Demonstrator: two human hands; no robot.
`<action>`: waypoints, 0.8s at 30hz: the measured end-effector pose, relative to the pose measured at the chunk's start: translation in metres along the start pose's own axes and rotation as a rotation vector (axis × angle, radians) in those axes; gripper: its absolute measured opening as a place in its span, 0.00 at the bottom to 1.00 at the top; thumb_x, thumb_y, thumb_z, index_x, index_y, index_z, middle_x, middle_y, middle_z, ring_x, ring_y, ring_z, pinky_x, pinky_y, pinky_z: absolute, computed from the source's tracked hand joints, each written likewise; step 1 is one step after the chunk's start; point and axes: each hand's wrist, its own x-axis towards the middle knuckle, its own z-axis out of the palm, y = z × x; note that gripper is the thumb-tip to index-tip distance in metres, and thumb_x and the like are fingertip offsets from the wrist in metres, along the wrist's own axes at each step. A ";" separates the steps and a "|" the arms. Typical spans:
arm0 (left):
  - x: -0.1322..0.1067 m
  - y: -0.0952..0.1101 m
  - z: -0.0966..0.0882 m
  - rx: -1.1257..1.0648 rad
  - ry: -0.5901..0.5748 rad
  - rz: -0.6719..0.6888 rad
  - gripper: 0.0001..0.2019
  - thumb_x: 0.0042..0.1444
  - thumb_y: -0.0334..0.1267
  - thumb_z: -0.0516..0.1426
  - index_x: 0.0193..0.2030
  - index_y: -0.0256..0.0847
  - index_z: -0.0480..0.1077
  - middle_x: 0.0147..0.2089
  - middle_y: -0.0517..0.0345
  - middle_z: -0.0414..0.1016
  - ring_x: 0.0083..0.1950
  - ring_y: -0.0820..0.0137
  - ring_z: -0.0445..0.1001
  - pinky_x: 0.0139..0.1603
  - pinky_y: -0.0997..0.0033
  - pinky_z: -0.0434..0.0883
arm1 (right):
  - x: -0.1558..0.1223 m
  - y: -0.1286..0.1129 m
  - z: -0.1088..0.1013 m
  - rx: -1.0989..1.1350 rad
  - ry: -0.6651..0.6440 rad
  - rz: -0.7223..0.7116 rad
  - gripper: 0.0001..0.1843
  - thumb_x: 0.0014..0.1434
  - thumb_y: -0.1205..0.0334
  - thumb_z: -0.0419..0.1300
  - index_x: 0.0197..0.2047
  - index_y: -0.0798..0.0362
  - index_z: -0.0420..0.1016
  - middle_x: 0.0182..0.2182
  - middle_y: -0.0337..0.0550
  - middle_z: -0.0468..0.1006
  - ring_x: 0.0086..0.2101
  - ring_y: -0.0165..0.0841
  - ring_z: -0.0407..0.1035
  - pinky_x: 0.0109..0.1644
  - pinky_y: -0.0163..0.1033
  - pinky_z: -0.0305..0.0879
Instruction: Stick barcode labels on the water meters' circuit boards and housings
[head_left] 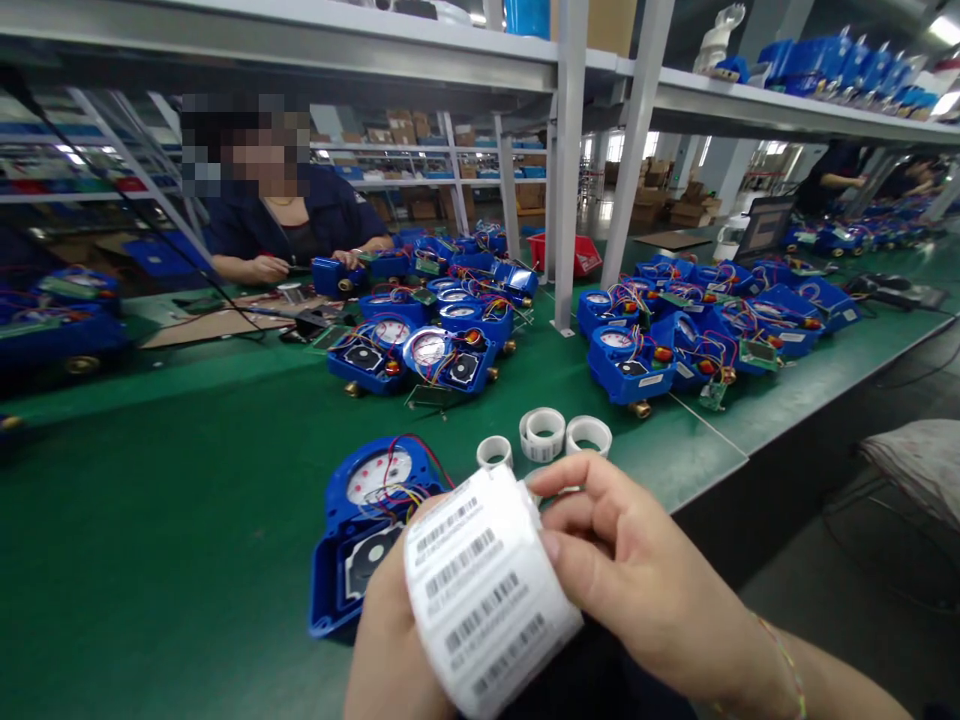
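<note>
Left hand (pixel 394 640) is wrapped round the lower left side of a thick white paper roll of printed barcode labels (pixel 484 590); its fingertips are hidden behind it. Right hand (pixel 622 560) is bent narrow, thumb and fingers on the roll's right edge (a thin woven cord sits on that wrist). Roll is tilted, held up over the near edge of the flat, smooth green bench top (pixel 187 500). Label face is matte and curved, black bars in stacked rows; digits too blurred to read. Just behind the left hand: an open blue hard-plastic meter housing (pixel 334 540), round white dial, black disc part, thin coloured wires loose on top. Beyond the roll, three small white ring-shaped label rolls (pixel 541 450) stand close together on the bench.
</note>
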 end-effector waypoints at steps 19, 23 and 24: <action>-0.009 -0.004 -0.001 0.212 0.099 0.155 0.02 0.46 0.37 0.62 0.29 0.47 0.76 0.24 0.67 0.79 0.23 0.73 0.72 0.27 0.76 0.67 | -0.014 0.018 0.000 0.173 -0.091 -0.162 0.13 0.66 0.51 0.60 0.52 0.41 0.67 0.37 0.36 0.77 0.33 0.27 0.67 0.38 0.32 0.62; -0.009 -0.004 -0.003 0.252 0.142 0.191 0.04 0.46 0.36 0.61 0.23 0.45 0.72 0.20 0.68 0.75 0.22 0.75 0.69 0.23 0.78 0.62 | -0.013 0.026 0.000 0.118 -0.081 -0.215 0.22 0.59 0.54 0.67 0.54 0.41 0.67 0.39 0.37 0.79 0.28 0.26 0.62 0.33 0.32 0.59; -0.009 -0.004 -0.004 0.260 0.134 0.186 0.05 0.46 0.36 0.61 0.22 0.45 0.70 0.18 0.69 0.72 0.21 0.75 0.67 0.22 0.78 0.60 | -0.012 0.028 0.002 0.092 -0.056 -0.208 0.24 0.56 0.57 0.69 0.54 0.42 0.66 0.38 0.36 0.80 0.26 0.25 0.60 0.32 0.32 0.57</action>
